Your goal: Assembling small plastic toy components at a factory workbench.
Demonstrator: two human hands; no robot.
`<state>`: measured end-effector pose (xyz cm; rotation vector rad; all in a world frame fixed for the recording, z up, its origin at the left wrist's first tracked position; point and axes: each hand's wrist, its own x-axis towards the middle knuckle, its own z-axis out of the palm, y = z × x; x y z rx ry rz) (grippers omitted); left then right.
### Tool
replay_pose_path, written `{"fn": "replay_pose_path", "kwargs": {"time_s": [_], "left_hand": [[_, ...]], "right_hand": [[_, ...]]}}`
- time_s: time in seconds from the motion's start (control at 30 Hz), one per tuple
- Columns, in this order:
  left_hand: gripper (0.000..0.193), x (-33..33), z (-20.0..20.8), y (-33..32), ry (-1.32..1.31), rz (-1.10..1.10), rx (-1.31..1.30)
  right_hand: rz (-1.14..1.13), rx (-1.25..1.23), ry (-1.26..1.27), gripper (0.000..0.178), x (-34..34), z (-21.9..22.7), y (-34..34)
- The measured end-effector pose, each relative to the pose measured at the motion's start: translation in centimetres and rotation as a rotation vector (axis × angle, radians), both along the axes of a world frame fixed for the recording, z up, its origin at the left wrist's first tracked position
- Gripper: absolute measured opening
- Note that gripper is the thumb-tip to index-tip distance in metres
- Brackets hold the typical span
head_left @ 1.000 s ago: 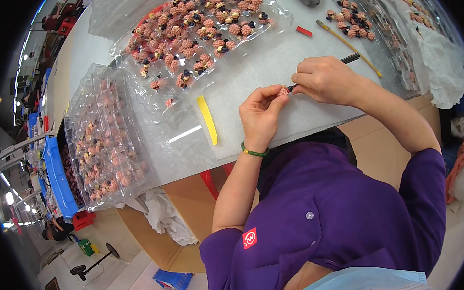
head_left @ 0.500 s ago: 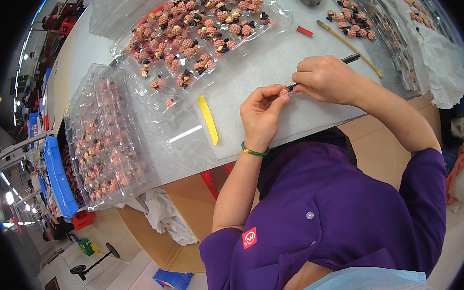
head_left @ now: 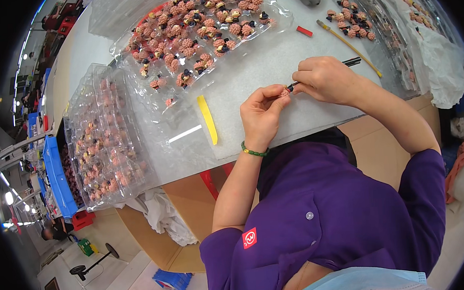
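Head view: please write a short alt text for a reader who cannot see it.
Left hand pinches a small pink bead while right hand works on it with a thin black tool, over a white table with pink pieces on a clear plastic sheet.

1. A yellow strip (head_left: 207,119) lies flat on the pale table (head_left: 314,117), just left of the middle.
2. A clear plastic tray (head_left: 105,136) full of small pink pieces sits at the table's left edge.
3. A loose heap of pink pieces (head_left: 194,23) with dark bits is spread on clear wrap at the far side.
4. A small red block (head_left: 304,31) lies beyond, near a long yellow stick (head_left: 350,45).
5. A smaller cluster of pink pieces (head_left: 350,24) sits by the stick's far end.
6. A blue crate (head_left: 58,178) stands left of the table.
7. White cloth (head_left: 162,214) hangs below the table edge, against brown cardboard (head_left: 184,192).
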<state>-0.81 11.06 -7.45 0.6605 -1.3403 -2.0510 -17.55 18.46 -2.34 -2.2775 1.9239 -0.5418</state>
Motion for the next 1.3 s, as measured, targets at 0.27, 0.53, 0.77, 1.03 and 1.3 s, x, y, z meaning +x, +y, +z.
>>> {"fn": "replay_pose_path", "kwargs": {"time_s": [0.27,0.53,0.77,1.03,1.3], "left_hand": [[0.017,0.08,-0.12,-0.10,-0.006,-0.001,-0.008],[0.017,0.04,-0.09,-0.02,0.015,-0.001,-0.016],[0.017,0.03,-0.13,-0.04,-0.003,-0.002,-0.007],[0.016,0.10,0.02,-0.17,0.000,-0.008,-0.012],[0.017,0.01,0.30,-0.25,-0.034,-0.004,0.046]], "right_hand": [[0.030,-0.039,0.015,0.020,0.12,0.26,-0.09],[-0.017,0.006,0.005,0.020,0.24,0.14,0.04],[0.034,-0.014,0.043,0.019,0.20,0.35,0.07],[-0.002,-0.036,0.053,0.018,0.50,0.22,0.18],[0.061,-0.133,0.139,0.018,0.61,0.56,0.24]]}}
